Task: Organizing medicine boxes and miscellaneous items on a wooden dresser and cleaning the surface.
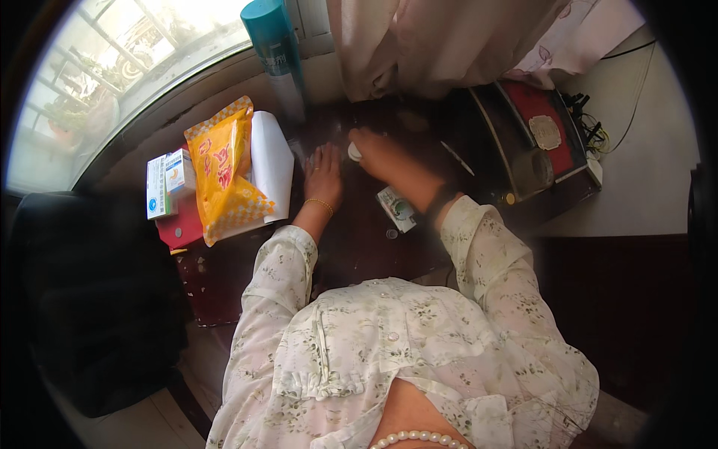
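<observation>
My left hand point(323, 173) lies flat on the dark red table, its fingers stretched forward and holding nothing. Just to its right, my right hand point(368, 152) is closed at the edge of a small white round object point(354, 152), which may be a lid or a pad. The fingers partly hide it, so its kind is unclear. Close to my right wrist lies a small white and green box point(396, 209). A small clear round piece point(391, 234) rests just nearer to me than the box.
At left, a yellow-orange packet point(223, 168) leans on a white roll point(272, 165) beside small medicine boxes point(166, 182) and a red pouch point(179, 227). A teal-capped spray can point(273, 45) stands by the window. Rightward are a pen point(457, 159) and a black-and-red case point(523, 135).
</observation>
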Available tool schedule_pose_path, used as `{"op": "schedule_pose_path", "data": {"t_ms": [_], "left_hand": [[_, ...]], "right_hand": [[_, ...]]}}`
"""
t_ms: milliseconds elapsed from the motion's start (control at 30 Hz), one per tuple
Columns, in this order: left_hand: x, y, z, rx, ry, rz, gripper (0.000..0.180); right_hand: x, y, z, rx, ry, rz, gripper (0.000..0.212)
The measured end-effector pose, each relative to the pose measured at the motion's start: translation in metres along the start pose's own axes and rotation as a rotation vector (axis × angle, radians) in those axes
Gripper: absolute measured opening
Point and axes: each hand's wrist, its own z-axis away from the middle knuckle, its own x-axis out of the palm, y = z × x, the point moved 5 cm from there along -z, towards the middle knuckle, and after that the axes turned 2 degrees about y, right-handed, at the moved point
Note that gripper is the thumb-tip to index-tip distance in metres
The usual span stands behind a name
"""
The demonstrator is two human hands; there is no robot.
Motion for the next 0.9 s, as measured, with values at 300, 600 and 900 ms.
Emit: {"op": "schedule_pose_path", "data": {"t_ms": [300,600,900], "left_hand": [[0.014,0.007,-0.081,-0.146,0.093,-0.090,0.054],[0.017,0.072,-0.154,-0.091,0.184,0.092,0.044],[0.012,0.123,-0.155,0.108,0.172,0.453,0.053]], "right_hand": [[-0.036,0.040,-0.018,0.230,-0.095,0.203,0.039],[-0.093,0.070,0.004,0.368,0.129,0.126,0.050],[-0.098,0.076,0.009,0.334,0.210,0.156,0.049]]}}
